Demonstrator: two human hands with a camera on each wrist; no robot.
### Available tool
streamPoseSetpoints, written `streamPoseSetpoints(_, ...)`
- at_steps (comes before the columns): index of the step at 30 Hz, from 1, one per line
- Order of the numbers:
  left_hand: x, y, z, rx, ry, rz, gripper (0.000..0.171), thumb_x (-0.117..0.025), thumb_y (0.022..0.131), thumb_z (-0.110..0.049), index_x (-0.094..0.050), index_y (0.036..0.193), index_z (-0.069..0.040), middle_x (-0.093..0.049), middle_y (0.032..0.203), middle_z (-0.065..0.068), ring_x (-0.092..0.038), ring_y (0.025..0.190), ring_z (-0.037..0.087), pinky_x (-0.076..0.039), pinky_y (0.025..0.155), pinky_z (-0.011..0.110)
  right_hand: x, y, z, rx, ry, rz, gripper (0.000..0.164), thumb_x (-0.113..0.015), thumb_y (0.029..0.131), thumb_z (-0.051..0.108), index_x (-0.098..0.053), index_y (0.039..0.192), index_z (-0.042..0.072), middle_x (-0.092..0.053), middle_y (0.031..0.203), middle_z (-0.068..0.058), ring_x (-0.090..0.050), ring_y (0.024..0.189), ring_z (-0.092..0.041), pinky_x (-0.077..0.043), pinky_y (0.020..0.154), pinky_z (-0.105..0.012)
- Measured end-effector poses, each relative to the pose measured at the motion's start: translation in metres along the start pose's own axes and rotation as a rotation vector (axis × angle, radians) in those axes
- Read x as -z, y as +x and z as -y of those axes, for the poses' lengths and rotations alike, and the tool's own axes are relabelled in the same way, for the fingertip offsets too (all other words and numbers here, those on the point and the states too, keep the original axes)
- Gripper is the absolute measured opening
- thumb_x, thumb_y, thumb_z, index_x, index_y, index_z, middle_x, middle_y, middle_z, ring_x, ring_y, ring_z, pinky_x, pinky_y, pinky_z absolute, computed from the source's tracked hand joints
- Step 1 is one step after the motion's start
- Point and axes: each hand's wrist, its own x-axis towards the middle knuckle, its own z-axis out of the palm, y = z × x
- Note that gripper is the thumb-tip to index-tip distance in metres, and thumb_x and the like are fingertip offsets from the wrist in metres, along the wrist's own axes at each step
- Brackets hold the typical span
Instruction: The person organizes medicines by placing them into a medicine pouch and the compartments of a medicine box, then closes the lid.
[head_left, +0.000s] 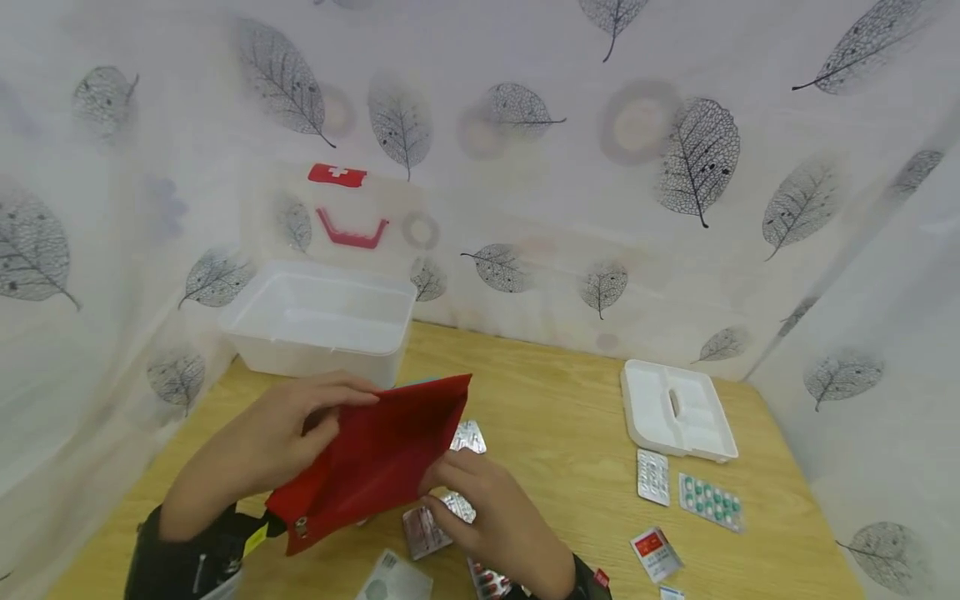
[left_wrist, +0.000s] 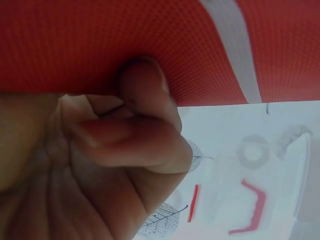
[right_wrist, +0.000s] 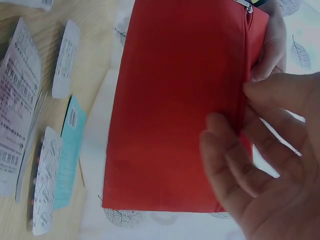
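Observation:
Both hands hold a red zip pouch [head_left: 390, 454] tilted above the table. The left hand [head_left: 273, 437] grips its upper left edge, fingers curled at the fabric in the left wrist view. At its lower right side, the right hand [head_left: 498, 512] pinches the edge along the zipper, thumb and fingers on the pouch [right_wrist: 175, 110] in the right wrist view. A metal zipper pull [head_left: 302, 527] shows at the lower left corner. Partly hidden beneath the pouch lie silver blister packs [head_left: 468, 437] and a brownish packet [head_left: 424, 533]. The inside of the pouch is dark.
A white plastic box [head_left: 318, 358] stands at the back left, by the leaf-print curtain. On the right is a white divided tray [head_left: 678, 408], with a silver blister pack [head_left: 652, 477], a green capsule pack [head_left: 711, 502] and a red-and-white packet [head_left: 656, 554] in front of it.

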Motion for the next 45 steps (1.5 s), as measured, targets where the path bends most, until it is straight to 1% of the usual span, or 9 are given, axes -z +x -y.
streamPoseSetpoints(4, 0.003, -0.001, -0.001, -0.031, -0.040, -0.012, 0.046, -0.061, 0.089, 0.012, -0.071, 0.124, -0.016, -0.069, 0.126, 0.001, -0.068, 0.102, 0.020, -0.061, 0.073, 0.026, 0.003, 0.001, 0.005, 0.044, 0.113, -0.070, 0.024, -0.070, 0.091, 0.000, -0.067, 0.107, 0.017, -0.068, 0.105, 0.006, -0.063, 0.097, -0.003, -0.055, 0.084, -0.018)
streamPoseSetpoints(7, 0.005, -0.002, -0.001, -0.043, -0.055, -0.026, 0.046, -0.061, 0.089, 0.012, -0.071, 0.123, -0.017, -0.069, 0.125, -0.001, -0.067, 0.100, 0.018, -0.060, 0.073, 0.025, 0.006, -0.001, 0.009, 0.075, 0.087, -0.025, 0.018, -0.071, 0.093, 0.006, -0.069, 0.104, 0.020, -0.068, 0.101, 0.010, -0.062, 0.092, 0.001, -0.053, 0.081, -0.014)
streamPoseSetpoints(13, 0.007, -0.005, -0.001, -0.023, -0.023, -0.079, 0.043, -0.061, 0.090, 0.011, -0.073, 0.120, -0.018, -0.069, 0.123, 0.000, -0.065, 0.097, 0.017, -0.059, 0.069, 0.022, -0.017, -0.007, 0.017, 0.044, -0.177, 0.442, 0.015, -0.077, 0.091, 0.023, -0.071, 0.104, 0.026, -0.065, 0.097, 0.018, -0.057, 0.090, 0.006, -0.041, 0.081, -0.002)
streamPoseSetpoints(15, 0.007, -0.006, -0.001, -0.015, -0.027, -0.086, 0.043, -0.061, 0.090, 0.010, -0.073, 0.120, -0.017, -0.069, 0.123, 0.001, -0.065, 0.097, 0.018, -0.059, 0.069, 0.022, -0.033, -0.010, 0.020, 0.079, -0.287, 0.541, 0.018, -0.077, 0.089, 0.027, -0.073, 0.106, 0.028, -0.065, 0.098, 0.018, -0.056, 0.090, 0.006, -0.040, 0.078, -0.002)
streamPoseSetpoints(17, 0.006, -0.006, 0.000, -0.018, -0.040, -0.091, 0.043, -0.061, 0.090, 0.011, -0.073, 0.120, -0.017, -0.069, 0.123, 0.001, -0.065, 0.097, 0.018, -0.059, 0.068, 0.022, -0.049, -0.016, 0.022, 0.122, -0.379, 0.575, 0.018, -0.075, 0.089, 0.032, -0.073, 0.107, 0.032, -0.064, 0.101, 0.019, -0.054, 0.092, 0.007, -0.039, 0.077, -0.003)
streamPoseSetpoints(27, 0.005, -0.005, 0.002, -0.032, -0.039, -0.092, 0.041, -0.062, 0.090, 0.010, -0.073, 0.121, -0.016, -0.069, 0.123, 0.002, -0.067, 0.100, 0.020, -0.060, 0.070, 0.024, -0.088, -0.033, 0.021, 0.078, -0.522, 0.638, 0.019, -0.067, 0.092, 0.045, -0.068, 0.110, 0.042, -0.057, 0.109, 0.021, -0.051, 0.096, 0.006, -0.037, 0.069, -0.006)
streamPoseSetpoints(35, 0.008, -0.002, -0.001, -0.045, -0.015, -0.080, 0.041, -0.063, 0.090, 0.009, -0.073, 0.120, -0.017, -0.069, 0.123, 0.001, -0.066, 0.100, 0.020, -0.059, 0.070, 0.022, -0.091, -0.028, 0.024, 0.108, -0.558, 0.661, 0.020, -0.066, 0.092, 0.046, -0.067, 0.112, 0.041, -0.058, 0.108, 0.020, -0.051, 0.091, 0.004, -0.038, 0.067, -0.008)
streamPoseSetpoints(42, 0.007, -0.003, -0.001, -0.051, -0.018, -0.080, 0.041, -0.061, 0.090, 0.011, -0.073, 0.119, -0.016, -0.070, 0.122, 0.001, -0.067, 0.098, 0.019, -0.059, 0.070, 0.023, -0.090, -0.025, 0.024, 0.117, -0.461, 0.625, 0.014, -0.072, 0.088, 0.041, -0.072, 0.101, 0.040, -0.058, 0.095, 0.020, -0.048, 0.081, 0.006, -0.036, 0.065, -0.007)
streamPoseSetpoints(45, 0.007, -0.003, 0.000, -0.044, -0.024, -0.067, 0.041, -0.063, 0.089, 0.010, -0.072, 0.121, -0.015, -0.069, 0.123, 0.002, -0.066, 0.101, 0.021, -0.060, 0.070, 0.025, -0.088, -0.023, 0.025, 0.176, -0.527, 0.615, 0.010, -0.070, 0.087, 0.039, -0.071, 0.096, 0.037, -0.058, 0.089, 0.019, -0.049, 0.078, 0.004, -0.036, 0.065, -0.007)
